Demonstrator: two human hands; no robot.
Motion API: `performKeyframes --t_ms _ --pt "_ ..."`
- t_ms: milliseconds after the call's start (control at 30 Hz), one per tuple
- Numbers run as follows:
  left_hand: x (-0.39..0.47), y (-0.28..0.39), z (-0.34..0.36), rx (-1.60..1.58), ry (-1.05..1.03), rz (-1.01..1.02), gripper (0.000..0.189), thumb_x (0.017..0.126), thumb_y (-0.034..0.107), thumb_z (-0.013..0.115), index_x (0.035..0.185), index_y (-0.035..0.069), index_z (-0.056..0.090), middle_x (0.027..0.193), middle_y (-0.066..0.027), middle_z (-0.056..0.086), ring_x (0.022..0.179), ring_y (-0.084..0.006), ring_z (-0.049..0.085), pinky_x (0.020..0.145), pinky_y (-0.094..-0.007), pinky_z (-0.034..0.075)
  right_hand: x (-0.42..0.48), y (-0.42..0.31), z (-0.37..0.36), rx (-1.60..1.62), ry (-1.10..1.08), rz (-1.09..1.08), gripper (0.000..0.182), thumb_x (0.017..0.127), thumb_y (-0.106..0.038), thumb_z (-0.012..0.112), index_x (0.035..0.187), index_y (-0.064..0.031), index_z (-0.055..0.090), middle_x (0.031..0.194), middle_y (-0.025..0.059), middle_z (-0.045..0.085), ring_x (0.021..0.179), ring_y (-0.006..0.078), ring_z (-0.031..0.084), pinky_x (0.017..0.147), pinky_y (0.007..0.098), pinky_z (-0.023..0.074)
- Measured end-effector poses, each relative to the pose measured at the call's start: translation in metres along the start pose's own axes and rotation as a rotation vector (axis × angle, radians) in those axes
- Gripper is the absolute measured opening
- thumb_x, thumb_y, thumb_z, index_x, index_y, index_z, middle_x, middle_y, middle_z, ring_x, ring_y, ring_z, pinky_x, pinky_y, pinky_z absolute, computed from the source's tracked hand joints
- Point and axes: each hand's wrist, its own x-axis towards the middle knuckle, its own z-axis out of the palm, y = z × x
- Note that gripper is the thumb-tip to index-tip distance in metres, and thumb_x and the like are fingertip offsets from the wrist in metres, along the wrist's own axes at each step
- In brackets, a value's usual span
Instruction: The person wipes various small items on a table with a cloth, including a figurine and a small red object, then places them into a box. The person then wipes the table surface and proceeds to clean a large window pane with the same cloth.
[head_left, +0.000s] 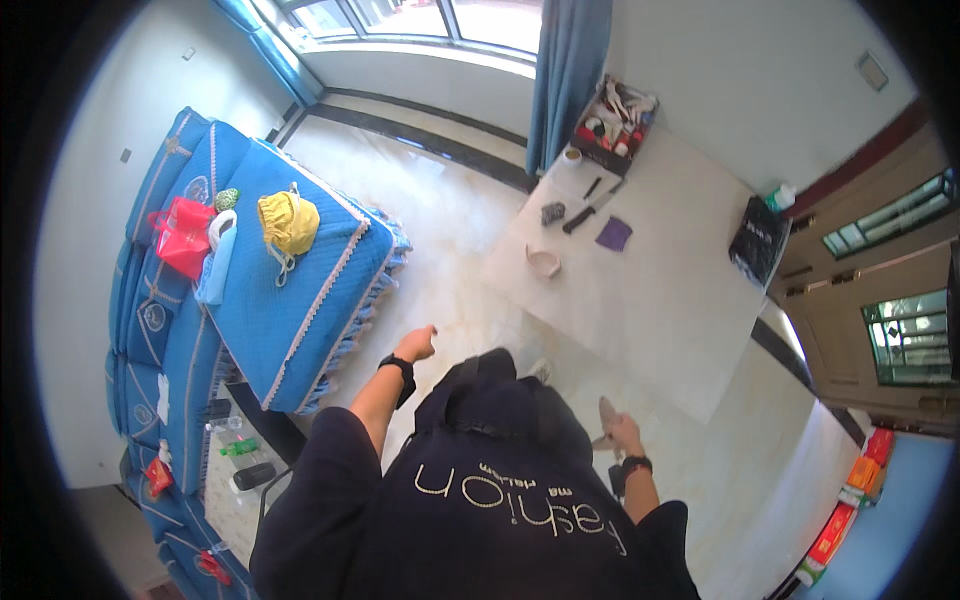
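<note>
My left hand (416, 344) hangs over the pale floor near the blue sofa, with no object visible in it and a finger or thumb standing out. A black watch is on that wrist. On the other side, my right hand (624, 433) grips a pale brownish, flat, cloth-like piece (607, 411), partly covered by the fingers. Before me stands a white table (637, 322). On it lie a knife with a black handle (577, 220), a purple cloth (614, 233), a dark patterned lump (553, 214) and a beige ring-shaped object (543, 264).
A box of mixed items (616, 124) and a tape roll (572, 156) occupy the table's far end. A black bag (757, 238) sits by the door (832, 315). Leftward are the blue sofa (330, 300), a yellow drawstring bag (289, 223) and a low table (225, 487).
</note>
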Motion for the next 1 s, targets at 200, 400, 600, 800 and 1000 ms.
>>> performKeyframes --t_ms 200,400,600,800,1000 --pt "0.014 0.014 -0.013 0.004 -0.104 0.055 0.022 0.074 0.016 0.058 0.092 0.006 0.066 0.094 -0.0185 0.064 0.091 -0.0339 0.060 0.079 -0.0421 0.048 0.002 0.003 0.018 -0.080 -0.102 -0.049 0.042 0.057 -0.025 0.071 0.086 0.0036 0.059 0.078 0.0184 0.065 0.077 0.0293 0.064 0.070 0.0369 0.0490" --pt "0.011 0.013 -0.021 -0.192 0.027 0.070 0.032 0.074 0.007 0.054 0.105 0.011 0.059 0.098 -0.0170 0.063 0.096 -0.0328 0.058 0.082 -0.0410 0.046 0.021 0.006 0.026 -0.096 -0.154 -0.079 0.045 0.057 -0.025 0.071 0.089 0.0043 0.060 0.082 0.0193 0.065 0.080 0.0287 0.064 0.072 0.0365 0.0491" --pt "0.009 -0.060 -0.010 -0.214 -0.005 0.013 0.031 0.072 0.021 0.061 0.101 0.008 0.061 0.101 -0.0172 0.063 0.098 -0.0336 0.059 0.084 -0.0395 0.047 0.060 -0.043 0.024 -0.186 -0.171 0.021 0.045 0.058 -0.022 0.069 0.094 0.0022 0.058 0.086 0.0183 0.065 0.081 0.0300 0.063 0.074 0.0371 0.0490" --pt "0.025 -0.171 -0.033 -0.080 -0.138 -0.059 0.034 0.073 0.025 0.062 0.102 0.008 0.061 0.101 -0.0158 0.064 0.097 -0.0332 0.059 0.084 -0.0407 0.047 0.122 -0.144 0.058 0.130 0.095 0.296 0.048 0.063 -0.022 0.065 0.105 -0.0009 0.054 0.091 0.0177 0.064 0.087 0.0320 0.062 0.076 0.0389 0.0486" --pt "0.053 -0.188 -0.145 -0.307 0.077 0.074 0.041 0.076 0.030 0.065 0.108 0.006 0.057 0.098 -0.0178 0.064 0.097 -0.0321 0.059 0.082 -0.0394 0.047 0.182 -0.332 0.109 0.197 0.053 -0.057 0.057 0.065 -0.025 0.066 0.115 -0.0037 0.049 0.100 0.0196 0.062 0.092 0.0317 0.061 0.078 0.0375 0.0483"
